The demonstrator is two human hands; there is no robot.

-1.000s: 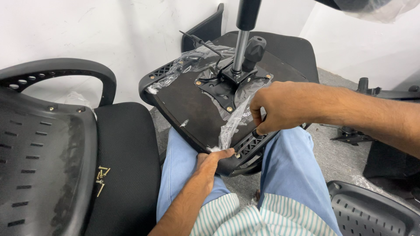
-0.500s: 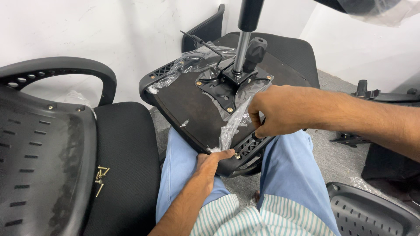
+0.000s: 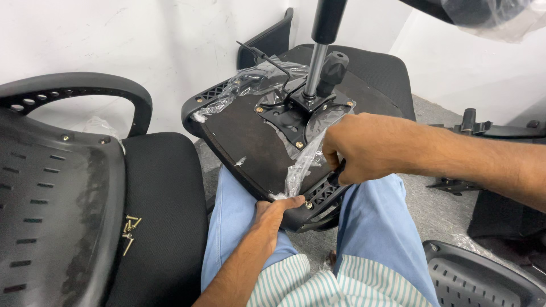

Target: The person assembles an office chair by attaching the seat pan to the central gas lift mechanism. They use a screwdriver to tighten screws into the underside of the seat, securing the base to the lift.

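Clear plastic wrap (image 3: 301, 165) on upturned seat base, torn, pinched by right hand (image 3: 355, 150).

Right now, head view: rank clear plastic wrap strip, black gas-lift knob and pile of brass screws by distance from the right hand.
1. Clear plastic wrap strip: at the right hand, left edge.
2. Black gas-lift knob: above, on the seat underside.
3. Pile of brass screws: far left, on the neighbouring seat.

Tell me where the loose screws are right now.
The screws lie in a small pile on the black seat cushion at lower left of the head view, beside the plastic chair back and left of the person's left hand.
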